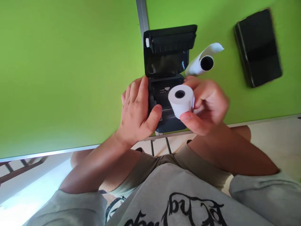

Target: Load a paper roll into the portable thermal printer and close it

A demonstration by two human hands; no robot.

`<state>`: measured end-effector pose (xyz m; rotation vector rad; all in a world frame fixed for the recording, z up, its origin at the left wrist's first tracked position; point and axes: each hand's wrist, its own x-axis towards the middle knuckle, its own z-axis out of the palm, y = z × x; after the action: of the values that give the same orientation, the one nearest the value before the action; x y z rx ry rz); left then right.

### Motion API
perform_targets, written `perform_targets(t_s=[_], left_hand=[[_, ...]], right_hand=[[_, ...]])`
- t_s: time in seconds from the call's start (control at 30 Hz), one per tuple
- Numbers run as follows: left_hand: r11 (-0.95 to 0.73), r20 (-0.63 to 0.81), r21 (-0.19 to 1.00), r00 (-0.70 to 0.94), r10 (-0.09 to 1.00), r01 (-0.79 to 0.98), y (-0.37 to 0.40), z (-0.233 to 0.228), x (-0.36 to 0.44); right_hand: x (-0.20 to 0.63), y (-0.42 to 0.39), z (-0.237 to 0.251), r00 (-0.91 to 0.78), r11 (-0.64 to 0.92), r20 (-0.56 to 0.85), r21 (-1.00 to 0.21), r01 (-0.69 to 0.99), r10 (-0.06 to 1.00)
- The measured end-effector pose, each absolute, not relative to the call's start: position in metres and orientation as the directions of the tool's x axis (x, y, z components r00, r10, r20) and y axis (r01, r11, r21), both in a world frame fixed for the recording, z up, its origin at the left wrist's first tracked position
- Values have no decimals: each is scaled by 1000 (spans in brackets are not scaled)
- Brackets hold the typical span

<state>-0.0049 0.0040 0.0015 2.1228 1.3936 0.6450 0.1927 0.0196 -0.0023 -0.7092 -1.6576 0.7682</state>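
A black receipt printer (168,103) sits at the near edge of the green table, its lid (168,62) raised and its paper bay exposed. My left hand (138,108) lies along the printer's left side, fingers stretched out and the thumb over the near rim. Between the thumb and fingers of my right hand (207,103) is a white thermal paper roll (181,105) with a dark core, held above the bay and tilted so its end faces up. The roll hides part of the bay.
Behind my right hand lies another white paper tube (197,66) with a dark core and a loose curled end. A black rectangular device (260,47) rests at the right. A grey metal strip (142,15) runs across the green table (70,69), whose near edge is by my lap.
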Motion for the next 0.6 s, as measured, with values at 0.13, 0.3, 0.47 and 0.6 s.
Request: perform_targets(t_s=[0.13, 0.3, 0.47, 0.6], left_hand=[[-360, 121, 627, 370, 921, 691, 3, 3, -1], [-363, 109, 629, 384, 917, 687, 3, 4, -2], [-371, 120, 627, 386, 915, 685, 4, 2, -3], [-346, 131, 636, 346, 929, 690, 3, 1, -1]], right_hand=[[196, 16, 2, -144, 541, 524, -829, 141, 840], [200, 15, 7, -126, 527, 512, -823, 214, 850], [201, 18, 1, -225, 516, 470, -823, 238, 854], [203, 18, -1, -286, 525, 461, -825, 208, 840]])
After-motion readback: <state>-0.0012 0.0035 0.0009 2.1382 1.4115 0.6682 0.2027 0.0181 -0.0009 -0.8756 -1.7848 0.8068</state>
